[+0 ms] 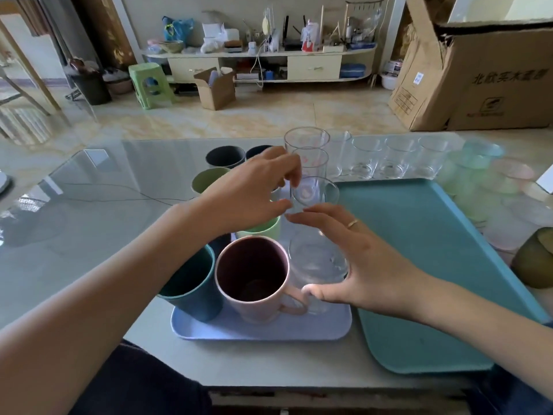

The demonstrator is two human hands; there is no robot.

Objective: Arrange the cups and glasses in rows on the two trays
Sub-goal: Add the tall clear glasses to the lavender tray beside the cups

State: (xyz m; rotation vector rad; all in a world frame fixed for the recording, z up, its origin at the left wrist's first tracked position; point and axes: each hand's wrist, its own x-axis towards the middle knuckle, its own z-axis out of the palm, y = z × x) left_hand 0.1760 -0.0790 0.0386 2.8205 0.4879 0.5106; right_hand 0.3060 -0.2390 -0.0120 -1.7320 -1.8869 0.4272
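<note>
A lavender tray (269,327) near the table's front holds a pink mug (257,307), a teal cup (191,283), a light green cup (263,230), an olive cup (206,179) and two dark cups (224,157). A column of clear glasses runs along its right side. My left hand (248,196) reaches across the cups, its fingertips and thumb pinching the left rim of the middle clear glass (317,193). My right hand (359,259) is spread open and cupped around the nearest clear glass (317,262). The teal tray (419,265) lies to the right, bare.
A row of clear glasses (395,160) stands on the table behind the teal tray. Pale green and pink tinted glasses (478,157) cluster at the far right, with an olive bowl (535,262) nearer. A big cardboard box (493,79) stands beyond the table.
</note>
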